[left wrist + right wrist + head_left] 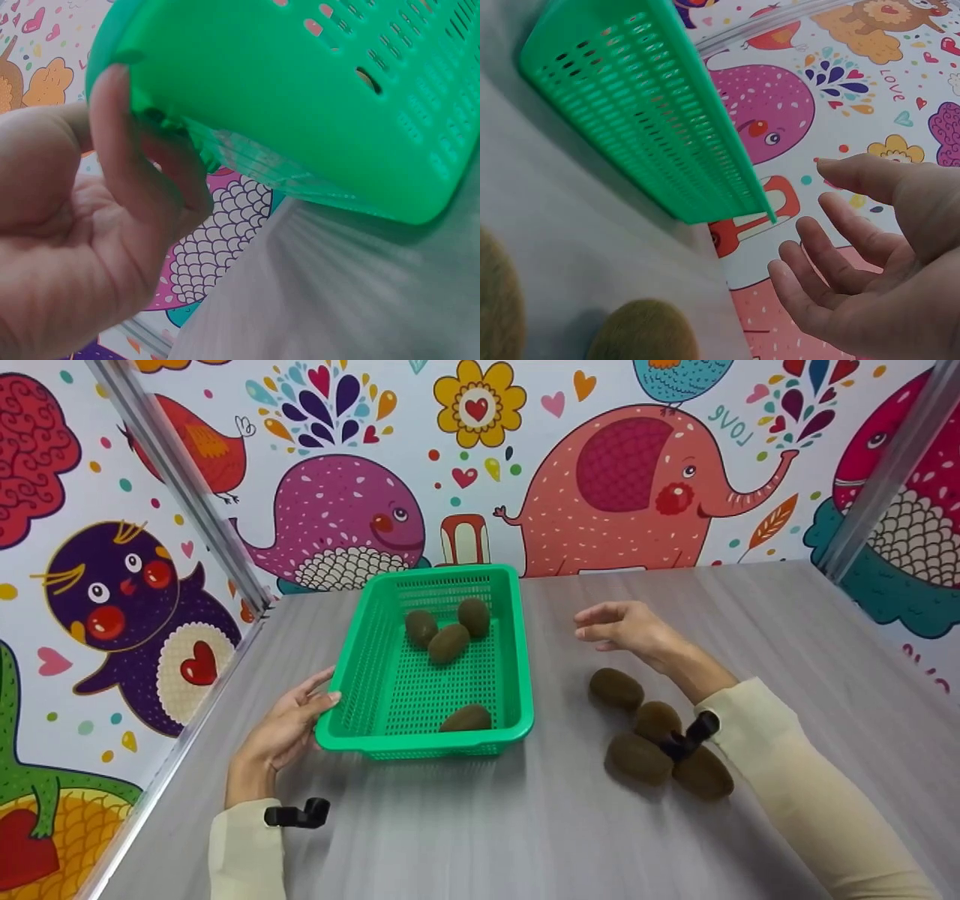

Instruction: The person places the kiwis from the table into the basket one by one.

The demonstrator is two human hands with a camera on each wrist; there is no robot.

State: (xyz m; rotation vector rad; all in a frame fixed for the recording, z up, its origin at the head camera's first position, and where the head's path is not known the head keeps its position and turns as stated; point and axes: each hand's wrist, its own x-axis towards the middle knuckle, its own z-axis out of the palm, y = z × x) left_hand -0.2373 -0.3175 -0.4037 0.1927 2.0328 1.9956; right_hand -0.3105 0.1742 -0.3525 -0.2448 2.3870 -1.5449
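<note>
A green plastic basket (427, 746) with perforated walls stands on the table. Several brown kiwis (448, 643) lie in it, grouped toward its far end, with another kiwi (466, 718) by the near wall. At the basket's left side my left hand (281, 731) pinches the rim, thumb on top and fingers beneath; the left wrist view shows this hand (112, 202) up close. My right hand (634, 630), fingers loosely bent and holding nothing, hovers right of the basket. Below it lies a kiwi (616, 688), the nearest of a cluster on the table.
The other kiwis of the cluster, including one kiwi (639, 759) at its near left, lie close together beneath my right forearm. Printed cartoon panels (472, 472) wall the grey table (465, 825) at the back and sides, with metal posts (187, 480) at the corners.
</note>
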